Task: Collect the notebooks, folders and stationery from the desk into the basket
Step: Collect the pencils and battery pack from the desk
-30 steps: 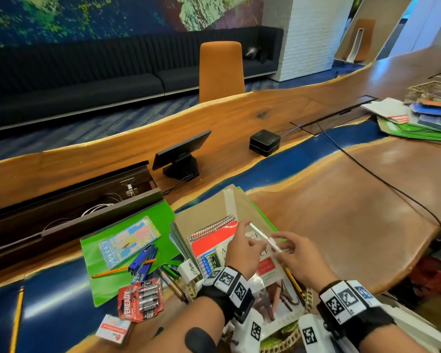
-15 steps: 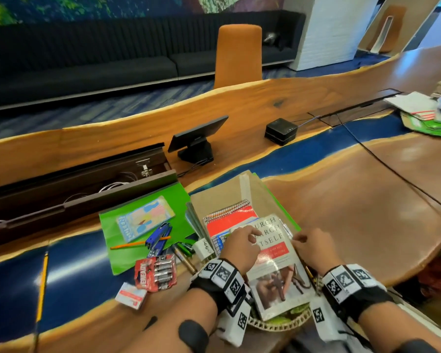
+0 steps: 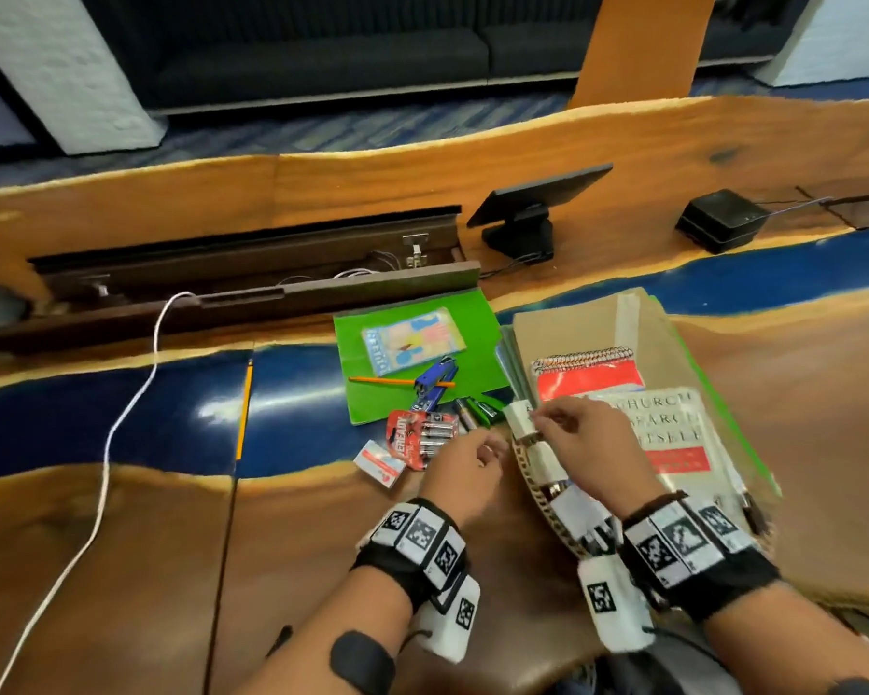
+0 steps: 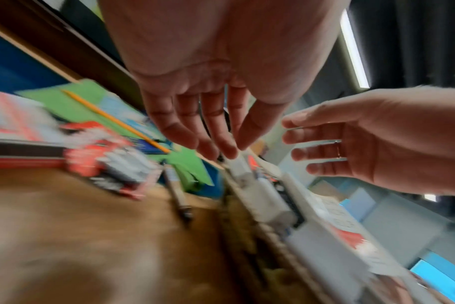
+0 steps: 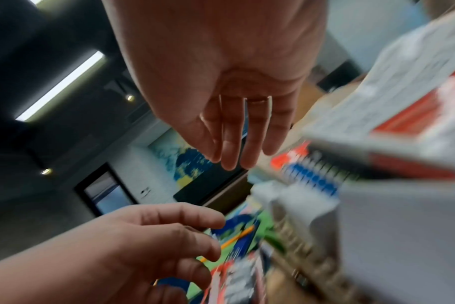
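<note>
Now your left hand hovers over the table, its grip loose and empty. Your right hand reaches over one basket, fingers relaxed, holding nothing. One battery pack lies nearby.

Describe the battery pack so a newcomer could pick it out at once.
Find the green folder on the desk's blue strip. Just off its near edge lies the battery pack, beside the left hand: a red card holding a row of silver cells.
</note>
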Motion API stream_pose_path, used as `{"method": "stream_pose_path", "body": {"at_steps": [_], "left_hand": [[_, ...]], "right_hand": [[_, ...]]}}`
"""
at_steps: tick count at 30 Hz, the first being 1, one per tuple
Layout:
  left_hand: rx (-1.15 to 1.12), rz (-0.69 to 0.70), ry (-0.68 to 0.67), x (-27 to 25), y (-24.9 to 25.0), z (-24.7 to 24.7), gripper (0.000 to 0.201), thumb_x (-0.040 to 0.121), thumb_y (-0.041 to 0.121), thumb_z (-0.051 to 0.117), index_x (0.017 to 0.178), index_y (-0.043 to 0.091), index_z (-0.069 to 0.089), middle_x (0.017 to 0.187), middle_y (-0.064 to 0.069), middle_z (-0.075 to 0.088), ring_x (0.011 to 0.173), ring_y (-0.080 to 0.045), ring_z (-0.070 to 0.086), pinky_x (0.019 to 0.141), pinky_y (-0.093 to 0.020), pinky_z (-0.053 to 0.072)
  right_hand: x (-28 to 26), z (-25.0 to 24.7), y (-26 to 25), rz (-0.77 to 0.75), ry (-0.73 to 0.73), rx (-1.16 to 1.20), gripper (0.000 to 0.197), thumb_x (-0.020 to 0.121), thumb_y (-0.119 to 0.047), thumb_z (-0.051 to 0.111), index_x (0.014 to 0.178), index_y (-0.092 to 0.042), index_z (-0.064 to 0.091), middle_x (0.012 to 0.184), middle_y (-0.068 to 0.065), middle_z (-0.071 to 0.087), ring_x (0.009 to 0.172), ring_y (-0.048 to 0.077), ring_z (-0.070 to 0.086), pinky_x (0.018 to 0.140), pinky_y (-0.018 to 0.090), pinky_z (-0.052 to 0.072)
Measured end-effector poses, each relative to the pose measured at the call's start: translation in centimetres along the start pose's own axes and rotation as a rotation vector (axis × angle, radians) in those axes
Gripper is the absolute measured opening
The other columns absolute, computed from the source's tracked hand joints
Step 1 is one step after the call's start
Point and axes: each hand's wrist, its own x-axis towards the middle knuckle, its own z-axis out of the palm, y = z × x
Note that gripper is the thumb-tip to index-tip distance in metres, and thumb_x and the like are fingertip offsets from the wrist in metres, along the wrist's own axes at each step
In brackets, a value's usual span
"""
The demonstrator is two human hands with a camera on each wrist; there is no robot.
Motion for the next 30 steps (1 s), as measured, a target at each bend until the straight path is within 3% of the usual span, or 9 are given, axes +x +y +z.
{"method": "stream_pose_path", "body": {"at_steps": [4, 7, 10, 13, 14, 16, 19, 23, 30], "left_hand": [[0.001, -0.121, 0.096, -1.4, -5.3, -3.3, 0.027, 0.086, 0.01, 0.058, 0.086, 0.037, 0.062, 0.09, 0.006, 0.068, 0.087, -0.015, 0.063, 0.082, -0.031, 0.052], [-0.015, -0.214, 0.178, -2.4, -8.5, -5.4, 0.026, 0.086, 0.011, 0.055, 0.08, 0.035, 0.062, 0.079, 0.007, 0.067, 0.079, -0.019, 0.064, 0.076, -0.032, 0.053], [-0.032, -0.27, 0.278, -3.4, -11.5, -7.7, 0.029, 0.086, 0.009, 0.056, 0.075, 0.035, 0.061, 0.08, 0.009, 0.066, 0.081, -0.019, 0.064, 0.081, -0.033, 0.052], [-0.027, -0.296, 0.355, -4.2, -13.6, -10.3, 0.028, 0.087, 0.006, 0.053, 0.082, 0.032, 0.061, 0.085, 0.007, 0.066, 0.083, -0.017, 0.062, 0.082, -0.03, 0.05], [-0.03, -0.308, 0.381, -4.2, -14.2, -11.1, 0.027, 0.088, 0.005, 0.052, 0.084, 0.03, 0.062, 0.084, 0.006, 0.065, 0.081, -0.018, 0.061, 0.079, -0.029, 0.049], [-0.045, -0.337, 0.439, -4.3, -15.4, -12.7, 0.023, 0.09, 0.004, 0.05, 0.088, 0.023, 0.063, 0.079, 0.004, 0.061, 0.074, -0.019, 0.058, 0.071, -0.027, 0.046], [-0.064, -0.397, 0.535, -4.1, -17.2, -14.4, 0.016, 0.091, 0.005, 0.052, 0.091, 0.019, 0.06, 0.08, 0.002, 0.058, 0.075, -0.02, 0.055, 0.065, -0.026, 0.042], [-0.115, -0.448, 0.642, -3.2, -19.0, -15.8, 0.006, 0.093, 0.014, 0.062, 0.094, 0.015, 0.055, 0.082, 0.001, 0.056, 0.084, -0.024, 0.056, 0.071, -0.026, 0.037], [0.008, -0.541, 0.732, -1.0, -22.3, -19.1, 0.03, 0.086, 0.021, 0.072, 0.11, 0.01, 0.056, 0.105, -0.011, 0.058, 0.097, -0.029, 0.058, 0.09, -0.04, 0.048]], "right_hand": [[-0.2, 5.1, -2.7, -0.086, -0.217, -0.056, 0.013, 0.086, -0.023, 0.064, 0.092, -0.024, 0.075, 0.088, -0.007, 0.073, 0.084, 0.01, 0.065, 0.079, 0.026, 0.05], [-0.3, 8.2, -3.9, -0.108, -0.363, -0.146, 0.014, 0.086, -0.029, 0.062, 0.094, -0.028, 0.074, 0.091, -0.008, 0.072, 0.087, 0.013, 0.066, 0.08, 0.029, 0.052], [-0.3, 11.0, -5.1, -0.152, -0.49, -0.177, 0.017, 0.085, -0.026, 0.061, 0.096, -0.028, 0.074, 0.094, -0.005, 0.072, 0.09, 0.013, 0.064, 0.085, 0.03, 0.051], [-0.4, 13.3, -6.5, -0.214, -0.585, -0.175, 0.018, 0.088, -0.024, 0.061, 0.101, -0.03, 0.072, 0.098, -0.009, 0.071, 0.087, 0.003, 0.059, 0.068, 0.001, 0.039], [-0.4, 14.1, -6.8, -0.229, -0.612, -0.169, 0.019, 0.089, -0.023, 0.061, 0.104, -0.029, 0.072, 0.1, -0.009, 0.071, 0.088, 0.001, 0.059, 0.064, -0.001, 0.036], [-0.2, 15.7, -7.6, -0.275, -0.669, -0.129, 0.021, 0.089, -0.021, 0.061, 0.107, -0.024, 0.072, 0.105, -0.007, 0.072, 0.095, 0.005, 0.063, 0.07, 0.002, 0.038], [0.3, 17.5, -8.8, -0.342, -0.752, -0.126, 0.022, 0.09, -0.018, 0.06, 0.108, -0.021, 0.072, 0.107, -0.004, 0.072, 0.099, 0.011, 0.064, 0.087, 0.018, 0.045], [1.6, 19.5, -9.5, -0.438, -0.701, -0.13, 0.025, 0.089, -0.016, 0.054, 0.106, -0.024, 0.071, 0.109, -0.003, 0.069, 0.105, 0.014, 0.059, 0.091, 0.022, 0.041], [4.3, 21.3, -7.3, -0.485, -0.531, -0.154, 0.02, 0.088, -0.017, 0.058, 0.103, -0.023, 0.07, 0.112, -0.001, 0.063, 0.111, 0.021, 0.053, 0.099, 0.031, 0.039]]}}
